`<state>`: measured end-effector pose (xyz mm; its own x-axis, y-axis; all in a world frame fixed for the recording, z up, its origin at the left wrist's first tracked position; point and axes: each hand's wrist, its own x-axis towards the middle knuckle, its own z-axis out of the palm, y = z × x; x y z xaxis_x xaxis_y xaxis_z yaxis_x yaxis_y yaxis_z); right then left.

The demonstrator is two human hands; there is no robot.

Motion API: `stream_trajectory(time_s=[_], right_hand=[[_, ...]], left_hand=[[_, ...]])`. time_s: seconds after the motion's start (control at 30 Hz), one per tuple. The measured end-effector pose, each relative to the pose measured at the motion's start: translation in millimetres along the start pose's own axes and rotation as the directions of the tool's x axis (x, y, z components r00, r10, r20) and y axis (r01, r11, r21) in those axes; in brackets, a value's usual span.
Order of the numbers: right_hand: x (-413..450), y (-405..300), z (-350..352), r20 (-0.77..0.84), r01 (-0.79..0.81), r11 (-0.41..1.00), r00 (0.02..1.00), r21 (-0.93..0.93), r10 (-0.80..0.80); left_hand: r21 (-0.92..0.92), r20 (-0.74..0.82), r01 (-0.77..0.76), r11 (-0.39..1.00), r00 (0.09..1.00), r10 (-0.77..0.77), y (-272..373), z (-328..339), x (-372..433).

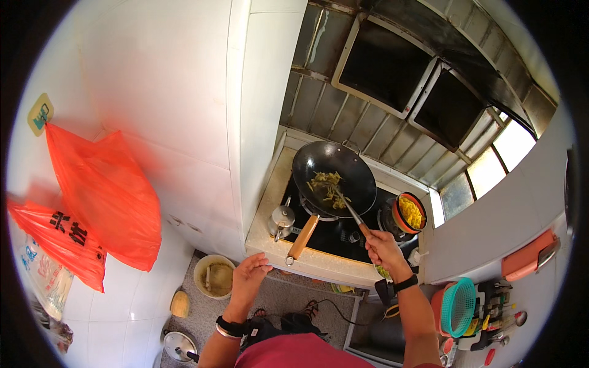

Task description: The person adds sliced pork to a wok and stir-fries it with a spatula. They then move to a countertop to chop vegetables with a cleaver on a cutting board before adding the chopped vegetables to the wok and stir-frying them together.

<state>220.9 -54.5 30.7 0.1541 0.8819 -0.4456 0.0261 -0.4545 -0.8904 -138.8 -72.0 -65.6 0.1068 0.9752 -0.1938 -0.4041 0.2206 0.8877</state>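
My right hand [384,249] is closed around the wooden handle of a metal spatula [350,209], whose head rests in the food inside a black wok [359,177]. Chopped greenish-yellow food [327,180] lies in the wok's bottom. The wok sits on the left burner of a black gas hob [336,234], its wooden handle [303,239] pointing towards me. My left hand [250,273] is off the wok handle, raised near the counter's front edge, fingers slightly bent and holding nothing. To the right, a bowl of yellow food, looking like scrambled egg [410,212], stands over the other burner.
A small metal pot [281,218] stands at the hob's left. A range hood [386,60] hangs behind. On the floor at left are a bucket [214,262], a squash-like object [180,304] and a lidded pot [179,346]. A turquoise basket [460,307] is at right; red plastic bags [110,193] hang left.
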Motion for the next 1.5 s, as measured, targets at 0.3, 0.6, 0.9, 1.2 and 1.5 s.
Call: stream_trajectory(time_s=[0.3, 0.6, 0.9, 1.2, 1.5], right_hand=[[24, 8, -5, -0.004, 0.011, 0.999, 1.0, -0.037, -0.011], [-72, -36, -57, 0.025, -0.018, 0.961, 0.999, -0.277, 0.026], [-15, -7, -27, 0.017, 0.057, 0.963, 0.998, -0.264, -0.054], [35, 1, 11, -0.089, -0.007, 0.998, 0.996, -0.068, 0.001], [-36, -10, -16, -0.035, -0.061, 0.973, 0.998, -0.221, 0.055]], left_hand=[[-0.016, -0.072, 0.007, 1.0, 0.997, -0.008, 1, -6, -4], [0.027, 0.025, 0.004, 1.0, 1.0, -0.005, -15, -10, 6], [0.011, 0.03, 0.016, 1.0, 0.999, -0.016, -9, -10, 6], [0.045, -0.095, -0.031, 0.999, 0.995, 0.035, 5, -32, -9], [0.0, -0.061, 0.007, 1.0, 0.998, -0.007, -6, -33, -3]])
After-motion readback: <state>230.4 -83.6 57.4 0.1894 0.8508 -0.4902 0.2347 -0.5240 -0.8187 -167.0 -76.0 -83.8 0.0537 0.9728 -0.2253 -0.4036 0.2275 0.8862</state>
